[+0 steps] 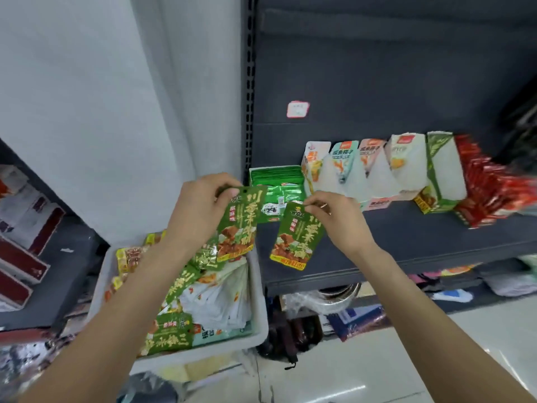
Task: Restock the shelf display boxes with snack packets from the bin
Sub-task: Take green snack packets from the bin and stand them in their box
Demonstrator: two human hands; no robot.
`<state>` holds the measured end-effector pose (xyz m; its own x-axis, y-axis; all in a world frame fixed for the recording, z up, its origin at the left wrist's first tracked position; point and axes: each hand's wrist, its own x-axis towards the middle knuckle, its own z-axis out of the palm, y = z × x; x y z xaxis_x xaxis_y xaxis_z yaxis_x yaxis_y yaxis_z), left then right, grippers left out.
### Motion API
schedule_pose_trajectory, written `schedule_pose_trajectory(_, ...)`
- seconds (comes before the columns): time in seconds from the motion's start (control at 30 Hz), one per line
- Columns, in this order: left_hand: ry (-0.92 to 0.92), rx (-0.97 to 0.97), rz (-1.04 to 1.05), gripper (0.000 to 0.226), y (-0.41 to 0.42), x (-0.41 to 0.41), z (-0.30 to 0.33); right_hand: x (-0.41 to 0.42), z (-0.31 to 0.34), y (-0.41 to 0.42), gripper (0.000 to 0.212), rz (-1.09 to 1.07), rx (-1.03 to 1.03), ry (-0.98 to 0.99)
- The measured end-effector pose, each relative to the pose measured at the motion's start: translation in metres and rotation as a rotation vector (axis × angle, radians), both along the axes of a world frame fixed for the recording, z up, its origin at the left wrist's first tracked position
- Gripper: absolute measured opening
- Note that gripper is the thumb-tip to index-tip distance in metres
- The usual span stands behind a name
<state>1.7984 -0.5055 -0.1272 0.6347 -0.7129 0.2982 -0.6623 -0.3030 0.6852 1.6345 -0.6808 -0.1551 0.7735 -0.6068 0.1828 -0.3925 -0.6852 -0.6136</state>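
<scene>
My left hand (200, 207) grips the top of a small bunch of green snack packets (238, 225) that hang down over the bin. A single green packet (296, 237) dangles in front of the shelf edge, pinched at its top corner by my right hand (334, 216). Just behind both hands, a green display box (276, 184) sits at the left end of the dark shelf (406, 237), with green packets standing in it. The grey bin (258, 312) below my left arm holds more green, white and yellow packets.
To the right along the shelf stand several white and pastel display boxes (374, 167), a green-and-white box (441, 170) and a row of red packets (488, 181). A slotted shelf upright (249, 82) rises left of the green box. Red-and-white cartons (26, 228) lie at far left.
</scene>
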Motion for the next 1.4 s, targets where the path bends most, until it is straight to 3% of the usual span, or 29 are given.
schedule_pose_trajectory(0.47,-0.034,-0.044,-0.001,0.012,-0.204,-0.156,0.021,-0.141,0.011,-0.205,0.016,0.000,-0.084,-0.093)
schedule_pose_trajectory(1.13,-0.057,-0.149,-0.062,0.012,-0.403,-0.165,0.036,-0.146,0.053,-0.397,0.016,-0.033,-0.238,-0.174)
schedule_pose_trajectory(1.4,-0.003,-0.124,0.048,0.012,-0.455,-0.177,0.033,-0.142,0.055,-0.472,0.016,0.086,-0.223,-0.134)
